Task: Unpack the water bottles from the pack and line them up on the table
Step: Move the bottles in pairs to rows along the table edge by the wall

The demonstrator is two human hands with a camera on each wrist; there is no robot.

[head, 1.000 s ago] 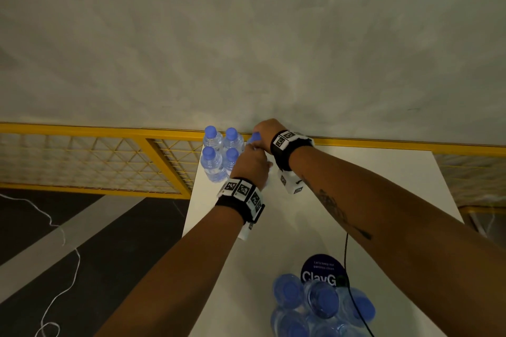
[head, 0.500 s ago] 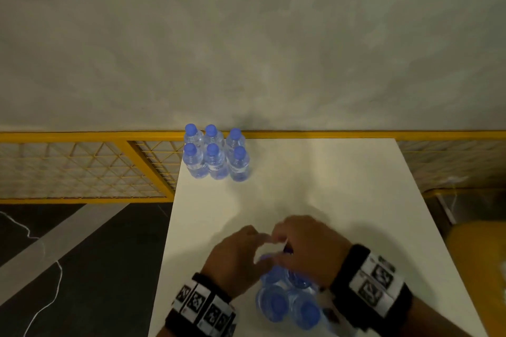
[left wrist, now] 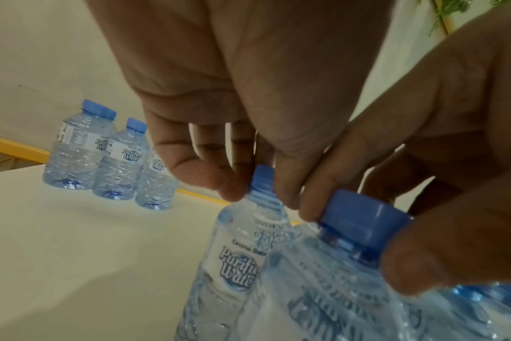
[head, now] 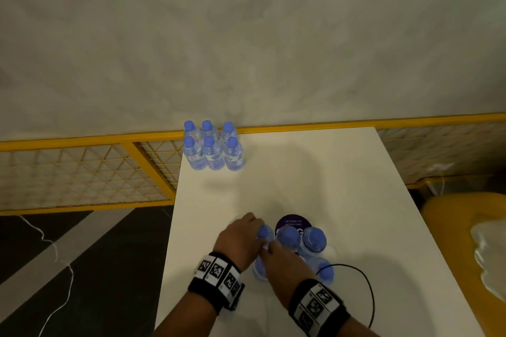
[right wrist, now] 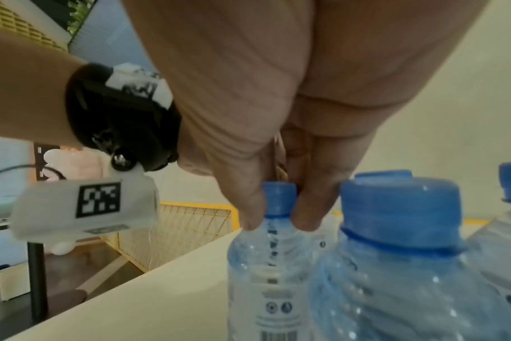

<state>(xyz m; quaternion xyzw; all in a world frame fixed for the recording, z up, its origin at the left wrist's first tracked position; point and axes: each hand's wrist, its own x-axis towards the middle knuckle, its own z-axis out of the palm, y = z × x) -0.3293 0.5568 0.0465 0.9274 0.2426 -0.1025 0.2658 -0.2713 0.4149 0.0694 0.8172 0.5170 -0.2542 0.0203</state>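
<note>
Several small clear water bottles with blue caps (head: 212, 150) stand in two rows at the far left corner of the white table (head: 315, 172). Close to me is a loose cluster of more bottles (head: 315, 239). My left hand (head: 241, 241) pinches the neck of one bottle (left wrist: 242, 242) at the cluster's left. My right hand (head: 284, 257) pinches the neck of a neighbouring bottle (right wrist: 266, 265) between thumb and finger. Both bottles stand upright, partly hidden under the hands in the head view.
A round purple sticker (head: 291, 223) lies just beyond the near cluster and a black cable (head: 368, 295) loops to its right. A yellow mesh fence (head: 82, 172) runs behind the table's far and left sides. Crumpled clear plastic (head: 490, 252) rests on a yellow object at the right.
Both hands came back from the far rows, where a bottle was set down, to the near cluster. Each hand now pinches a bottle neck there.
</note>
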